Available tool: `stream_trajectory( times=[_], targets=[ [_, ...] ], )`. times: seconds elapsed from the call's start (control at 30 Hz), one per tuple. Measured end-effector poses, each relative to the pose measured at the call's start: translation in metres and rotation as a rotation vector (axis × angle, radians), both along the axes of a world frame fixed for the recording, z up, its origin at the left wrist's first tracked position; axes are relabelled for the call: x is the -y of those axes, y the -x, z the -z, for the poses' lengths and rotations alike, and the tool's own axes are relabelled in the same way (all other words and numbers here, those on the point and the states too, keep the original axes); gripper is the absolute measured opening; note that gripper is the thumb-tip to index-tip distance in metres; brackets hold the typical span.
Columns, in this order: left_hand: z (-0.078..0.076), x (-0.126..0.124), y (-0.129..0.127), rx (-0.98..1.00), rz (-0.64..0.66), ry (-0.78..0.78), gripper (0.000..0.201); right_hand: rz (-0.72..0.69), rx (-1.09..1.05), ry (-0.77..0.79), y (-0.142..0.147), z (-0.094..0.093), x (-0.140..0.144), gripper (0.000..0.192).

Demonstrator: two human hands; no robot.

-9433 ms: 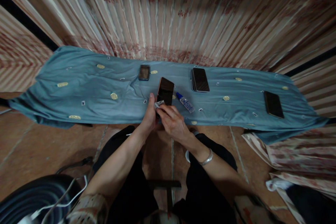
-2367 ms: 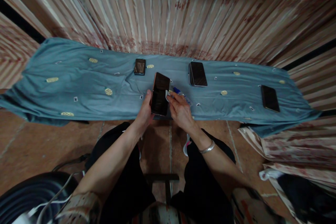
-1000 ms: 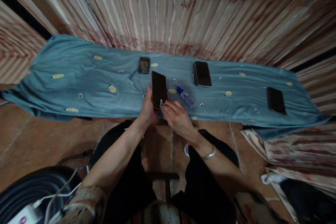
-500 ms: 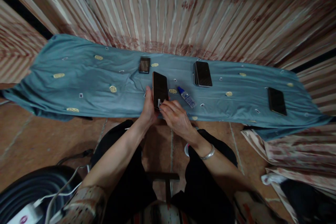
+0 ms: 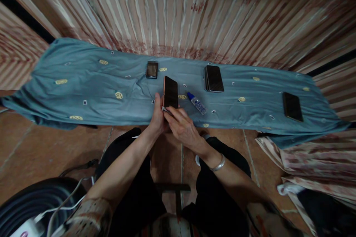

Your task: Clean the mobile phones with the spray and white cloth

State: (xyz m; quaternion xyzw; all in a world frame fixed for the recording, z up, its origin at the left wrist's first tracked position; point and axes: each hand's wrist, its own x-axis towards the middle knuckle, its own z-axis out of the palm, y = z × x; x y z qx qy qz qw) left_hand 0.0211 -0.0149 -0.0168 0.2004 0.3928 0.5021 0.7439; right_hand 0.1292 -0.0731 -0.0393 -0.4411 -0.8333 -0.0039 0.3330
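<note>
Hands meet at the near edge of the blue cloth [image 5: 83, 89], about midway along it. Left hand [image 5: 157, 118] is closed around the lower end of a dark phone [image 5: 170, 92], thumb along its left side, holding it tilted up off the cloth. Right hand [image 5: 180, 127] is curled, fingertips pinching a small white wipe [image 5: 165, 110] against the bottom edge of the phone; most of the wipe is hidden beneath the fingers. A metal bracelet [image 5: 217, 165] sits on the right wrist.

Just right of the phone, a small blue-capped bottle [image 5: 197, 103] lies flat on the cloth. Beyond it, towards the far edge, a stack of phones [image 5: 213, 78] lies face up; how many it contains cannot be made out. A further phone [image 5: 291, 106] lies near the right end. Near the far edge, beyond the held phone, a small dark item [image 5: 152, 69] is blurred and cannot be identified.
</note>
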Motion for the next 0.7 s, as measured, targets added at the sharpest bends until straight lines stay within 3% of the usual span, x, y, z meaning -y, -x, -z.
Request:
stream_trajectory(
  times=[0.17, 0.5, 0.7],
  targets=[
    [-0.002, 0.002, -0.002, 0.021, -0.009, 0.023, 0.068, 0.004, 0.029, -0.015, -0.002, 0.003, -0.003, 0.041],
    [0.01, 0.013, -0.01, -0.038, -0.052, -0.026, 0.051, 0.082, 0.062, 0.055, -0.013, -0.003, -0.012, 0.046],
    [0.011, 0.018, -0.013, 0.013, 0.036, -0.074, 0.05, 0.117, 0.084, 0.018, -0.024, -0.005, -0.021, 0.043]
  ],
)
